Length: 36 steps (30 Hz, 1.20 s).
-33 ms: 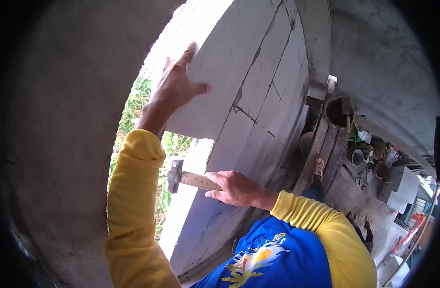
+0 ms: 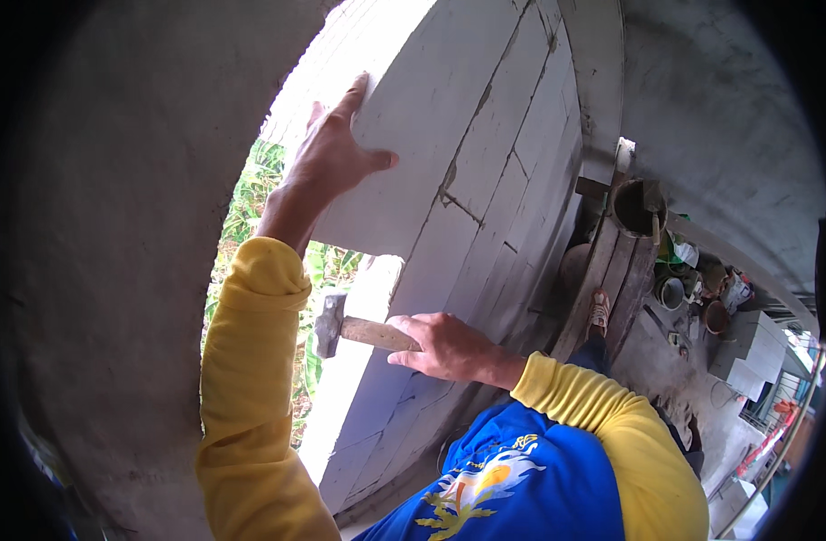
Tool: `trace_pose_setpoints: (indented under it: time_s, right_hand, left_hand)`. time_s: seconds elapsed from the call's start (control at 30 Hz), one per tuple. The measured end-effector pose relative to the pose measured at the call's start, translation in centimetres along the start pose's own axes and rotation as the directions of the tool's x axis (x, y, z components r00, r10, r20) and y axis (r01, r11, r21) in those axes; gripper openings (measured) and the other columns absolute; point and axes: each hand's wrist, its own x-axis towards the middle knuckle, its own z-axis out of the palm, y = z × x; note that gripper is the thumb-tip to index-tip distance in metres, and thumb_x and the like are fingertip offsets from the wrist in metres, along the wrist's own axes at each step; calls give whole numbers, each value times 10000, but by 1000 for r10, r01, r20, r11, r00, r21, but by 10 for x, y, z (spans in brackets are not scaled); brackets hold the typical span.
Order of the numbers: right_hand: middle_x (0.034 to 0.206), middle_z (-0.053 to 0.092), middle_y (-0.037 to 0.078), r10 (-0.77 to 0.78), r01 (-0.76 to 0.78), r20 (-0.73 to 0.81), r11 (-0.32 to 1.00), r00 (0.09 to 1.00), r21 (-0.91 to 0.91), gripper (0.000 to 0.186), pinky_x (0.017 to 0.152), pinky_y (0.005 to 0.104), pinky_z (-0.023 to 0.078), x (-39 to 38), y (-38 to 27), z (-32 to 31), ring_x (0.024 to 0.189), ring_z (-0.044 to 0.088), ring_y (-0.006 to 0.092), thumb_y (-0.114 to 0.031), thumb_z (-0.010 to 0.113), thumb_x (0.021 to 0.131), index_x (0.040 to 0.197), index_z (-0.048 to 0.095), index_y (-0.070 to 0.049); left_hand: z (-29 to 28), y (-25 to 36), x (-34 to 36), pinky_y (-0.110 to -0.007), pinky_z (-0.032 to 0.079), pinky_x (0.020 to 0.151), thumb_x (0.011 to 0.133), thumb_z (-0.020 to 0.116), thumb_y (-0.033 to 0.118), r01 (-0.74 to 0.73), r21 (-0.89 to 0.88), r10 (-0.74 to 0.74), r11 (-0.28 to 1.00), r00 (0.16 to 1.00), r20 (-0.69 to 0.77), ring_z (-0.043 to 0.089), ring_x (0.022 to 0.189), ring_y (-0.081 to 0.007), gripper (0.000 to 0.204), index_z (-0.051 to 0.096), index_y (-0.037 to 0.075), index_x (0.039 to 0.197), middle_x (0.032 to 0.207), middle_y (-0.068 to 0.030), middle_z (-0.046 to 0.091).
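Observation:
My left hand (image 2: 330, 151) lies with thumb and fingers spread over the upper edge of a large pale block (image 2: 377, 212), which sits at the top of a white block wall (image 2: 485, 243). Lower down, my right hand (image 2: 449, 346) is wrapped round the wooden handle of a hammer (image 2: 377, 334). Its blocky grey metal head points left, just in front of the bright gap beside the block's end. The hammer head appears apart from the block. Both my forearms are in yellow sleeves.
A grey plastered surface (image 2: 115, 225) fills the left side, with green plants (image 2: 332, 266) outside the opening. To the right, a bucket (image 2: 629, 209) with a trowel stands on wooden planks (image 2: 616, 270), where a shoe also rests. Pails (image 2: 670, 293) and stacked white blocks (image 2: 751, 347) lie beyond.

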Motion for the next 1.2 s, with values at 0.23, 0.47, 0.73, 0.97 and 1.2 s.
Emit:
trace_pose_setpoints:
  time_s: [0.23, 0.47, 0.73, 0.97, 1.2]
  right_hand:
    - [977, 736, 310, 83, -78, -78, 994, 993, 74, 600, 754, 417, 638, -11, 14, -5, 861, 775, 390, -302, 778, 963, 1268, 604, 184]
    - [1000, 739, 289, -14, 16, 48, 999, 999, -33, 574, 795, 448, 641, -37, 16, 8, 915, 765, 408, -321, 769, 963, 1294, 616, 122]
    - [1015, 735, 297, 116, -117, 82, 993, 990, 13, 592, 806, 460, 636, 9, 5, -3, 943, 757, 428, -347, 752, 976, 1314, 599, 115]
    - [1027, 730, 326, 42, -42, -26, 999, 999, -1, 620, 817, 442, 633, -11, 17, -11, 948, 759, 426, -361, 750, 979, 1316, 589, 135]
    - [1009, 743, 280, 64, -62, -21, 994, 998, 87, 600, 799, 438, 617, -77, 22, -9, 908, 762, 410, -384, 782, 951, 1291, 616, 81]
  left_hand:
    - [8, -8, 8, -447, 548, 1065, 674, 981, 227, -64, 67, 70, 996, 994, -82, 681, 1189, -362, 1154, 362, 128, 1643, 1311, -284, 615]
    - [3, 5, 6, -470, 490, 1143, 677, 979, 220, 8, 26, -7, 1000, 999, -31, 640, 1246, -422, 1167, 343, 135, 1651, 1377, -356, 556]
    - [-7, 12, 1, -549, 371, 1223, 709, 948, 178, 39, -58, -36, 998, 998, 44, 346, 1470, -492, 1162, 290, 124, 1664, 1533, -354, 442]
    - [-10, 17, 0, -587, 320, 1254, 734, 902, 171, 50, -91, -43, 995, 996, 81, 247, 1543, -523, 1129, 269, 96, 1666, 1575, -314, 450]
    - [-6, 6, 8, -480, 504, 1121, 677, 972, 265, -17, 11, 17, 1000, 1000, -7, 573, 1319, -438, 1191, 316, 106, 1658, 1431, -334, 494]
